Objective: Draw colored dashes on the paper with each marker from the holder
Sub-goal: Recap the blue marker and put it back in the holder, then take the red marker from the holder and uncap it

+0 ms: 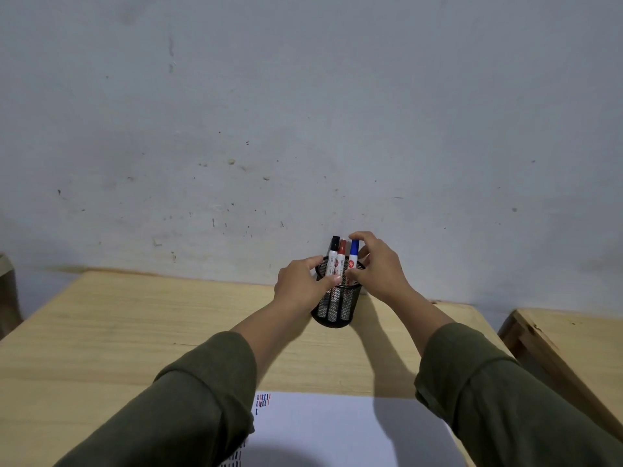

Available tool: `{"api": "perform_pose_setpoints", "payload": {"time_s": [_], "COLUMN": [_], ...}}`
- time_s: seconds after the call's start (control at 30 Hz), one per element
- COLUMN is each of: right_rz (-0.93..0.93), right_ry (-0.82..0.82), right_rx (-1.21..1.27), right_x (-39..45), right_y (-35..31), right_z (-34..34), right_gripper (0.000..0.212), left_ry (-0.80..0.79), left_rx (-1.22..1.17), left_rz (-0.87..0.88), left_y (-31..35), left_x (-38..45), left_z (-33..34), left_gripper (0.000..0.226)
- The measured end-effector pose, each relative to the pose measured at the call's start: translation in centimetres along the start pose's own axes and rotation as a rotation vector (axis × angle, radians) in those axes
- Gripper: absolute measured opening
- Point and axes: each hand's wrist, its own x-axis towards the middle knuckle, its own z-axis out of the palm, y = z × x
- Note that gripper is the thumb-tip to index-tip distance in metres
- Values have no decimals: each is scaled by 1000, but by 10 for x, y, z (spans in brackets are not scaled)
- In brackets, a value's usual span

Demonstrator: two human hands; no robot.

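A black mesh holder stands at the far edge of the wooden table, by the wall. Three markers stand in it: black-capped, red-capped and blue-capped. My left hand grips the holder's left side, thumb across its front. My right hand curls around the blue marker, with fingers at its cap and thumb low on its barrel. White paper lies near me, with small red, blue and black dashes at its upper left; my left sleeve covers part of it.
The wooden table runs up to a scuffed grey wall. A second wooden table stands to the right with a gap between. A dark object sits at the far left edge.
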Motion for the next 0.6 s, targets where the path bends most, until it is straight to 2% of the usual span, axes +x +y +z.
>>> {"api": "perform_pose_setpoints", "payload": {"time_s": [0.27,0.47,0.6], "right_rz": [-29,-11,-5], "right_ry": [-17,-66,-25], "right_rx": [-24,-47,-31], "right_x": [1,6,6], "right_y": [4,5,3], "right_z": [-2,1,1], "right_gripper": [65,59,49], "left_ry": [-6,-4,3], "left_rx": [1,11,9], "left_rz": [2,2,0], "left_y": [-1,-3,-4], "left_x": [1,3,4], "left_z": [0,1,1], "left_gripper": [61,60,60]}}
